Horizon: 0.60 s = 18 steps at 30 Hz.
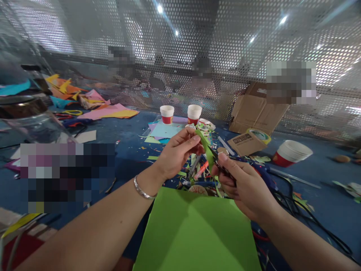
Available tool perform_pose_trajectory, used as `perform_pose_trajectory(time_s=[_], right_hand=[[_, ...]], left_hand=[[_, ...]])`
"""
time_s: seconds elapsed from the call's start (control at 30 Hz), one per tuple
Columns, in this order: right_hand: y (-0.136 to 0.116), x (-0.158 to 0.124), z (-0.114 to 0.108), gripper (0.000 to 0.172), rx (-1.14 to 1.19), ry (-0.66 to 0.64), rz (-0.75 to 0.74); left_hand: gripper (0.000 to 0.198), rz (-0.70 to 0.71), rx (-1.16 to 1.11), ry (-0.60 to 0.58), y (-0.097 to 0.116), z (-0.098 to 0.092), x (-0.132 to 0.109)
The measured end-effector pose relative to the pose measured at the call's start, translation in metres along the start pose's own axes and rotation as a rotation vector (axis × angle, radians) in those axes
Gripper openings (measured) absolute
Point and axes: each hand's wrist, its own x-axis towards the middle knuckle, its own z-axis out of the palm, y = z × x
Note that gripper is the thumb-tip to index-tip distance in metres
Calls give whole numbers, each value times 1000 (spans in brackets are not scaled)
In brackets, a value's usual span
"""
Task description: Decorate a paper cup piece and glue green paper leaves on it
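Observation:
Between the thumb and fingers of my left hand (180,150) is a narrow strip of green paper (207,147), which hangs down toward the right. My right hand (239,178) is closed around a pair of dark scissors (218,160); its fingers hide most of the handles. The scissor blades point up and left and lie against the strip. Below both hands lies a large sheet of green paper (194,229). Past its far edge, paper scraps, an orange marker (201,170) and other small things are scattered on the blue table (126,165).
Stacked paper cups (167,114) stand at the back, and another cup stack (291,153) leans at the right. A cardboard box (258,107) and a tape roll (259,135) are behind. Dark cables (304,210) run along the right. At left are a glass jar (34,120) and coloured papers (107,111).

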Motion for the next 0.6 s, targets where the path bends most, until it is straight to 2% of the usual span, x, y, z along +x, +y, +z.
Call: perform_pose_trajectory(time_s=[0.33, 0.6], right_hand=[[1, 1, 0, 53, 126, 31, -15], [1, 1, 0, 50, 120, 21, -3]], left_hand=[[13, -86, 23, -22, -2, -1, -2], [11, -177, 20, -144, -3, -5, -5]])
